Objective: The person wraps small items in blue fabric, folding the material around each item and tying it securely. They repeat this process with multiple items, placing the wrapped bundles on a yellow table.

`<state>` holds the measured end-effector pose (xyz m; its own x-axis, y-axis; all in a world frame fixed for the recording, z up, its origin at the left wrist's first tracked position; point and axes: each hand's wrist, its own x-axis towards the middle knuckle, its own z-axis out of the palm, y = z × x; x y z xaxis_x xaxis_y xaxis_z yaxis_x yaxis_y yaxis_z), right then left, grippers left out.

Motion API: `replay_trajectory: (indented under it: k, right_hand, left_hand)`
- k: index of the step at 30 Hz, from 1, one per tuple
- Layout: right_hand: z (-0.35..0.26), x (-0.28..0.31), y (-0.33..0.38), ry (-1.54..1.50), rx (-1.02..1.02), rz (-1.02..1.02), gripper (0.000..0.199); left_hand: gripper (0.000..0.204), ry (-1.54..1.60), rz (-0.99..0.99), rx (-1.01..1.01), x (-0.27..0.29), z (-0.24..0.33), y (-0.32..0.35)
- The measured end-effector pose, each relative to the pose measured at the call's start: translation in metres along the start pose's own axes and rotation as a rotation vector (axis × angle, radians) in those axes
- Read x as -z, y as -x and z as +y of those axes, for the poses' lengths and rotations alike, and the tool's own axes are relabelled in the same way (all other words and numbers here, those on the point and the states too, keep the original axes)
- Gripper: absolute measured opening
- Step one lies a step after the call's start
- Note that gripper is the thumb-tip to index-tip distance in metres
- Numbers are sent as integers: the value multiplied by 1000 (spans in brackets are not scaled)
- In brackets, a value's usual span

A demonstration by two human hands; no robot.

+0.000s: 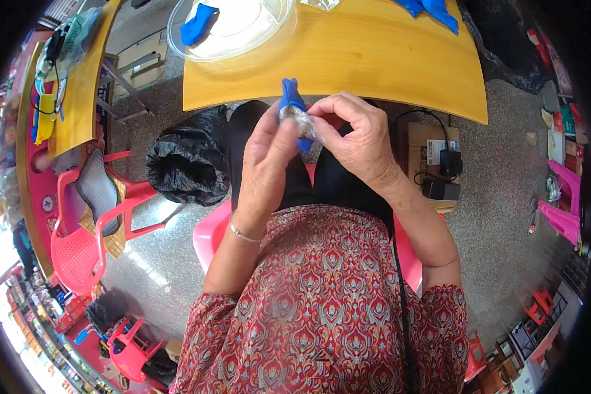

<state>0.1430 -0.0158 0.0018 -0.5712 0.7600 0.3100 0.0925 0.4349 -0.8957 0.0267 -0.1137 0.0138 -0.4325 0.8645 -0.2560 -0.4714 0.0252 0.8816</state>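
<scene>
Blue piece [294, 105] pinched, apparently, between raised left hand [267, 152] and right hand [353, 134].

On the floor to our right, beside the wooden surface [348, 59], a brown cardboard box [417, 141] stood open-faced, and a small white rectangular label [435, 151] with blue markings lay on it next to a black adapter [450, 162]. Between our hands we held a small clear plastic wrapper [299, 121] around a blue piece. At the far top of the surface lay another crinkled clear packet [320, 4], cut off by the frame.
</scene>
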Motion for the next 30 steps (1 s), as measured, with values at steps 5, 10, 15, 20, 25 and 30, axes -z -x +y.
replay_trajectory:
  k: [5, 10, 15, 20, 25, 30]
  right_hand:
    - [-6, -2, -1, 7, 101, 13, 8]
    - [-4, -9, 4, -5, 119, 21, 11]
    - [0, -9, 3, 12, 195, 39, 12]
    - [7, -7, 3, -43, 13, -17, 10]
    - [13, -4, 3, -119, -82, 23, 8]
    - [10, -2, 1, -174, -86, 27, 8]
  left_hand:
    - [40, -122, 28, -90, 5, -10, -3]
    - [29, -187, 120, -119, 5, -16, -11]
    - [21, -74, 155, -133, 7, -19, -16]
    - [27, -28, 220, -155, -2, -30, -14]
    - [44, 225, -12, 12, -2, -6, -6]
    - [43, 246, -82, 143, 20, 7, -5]
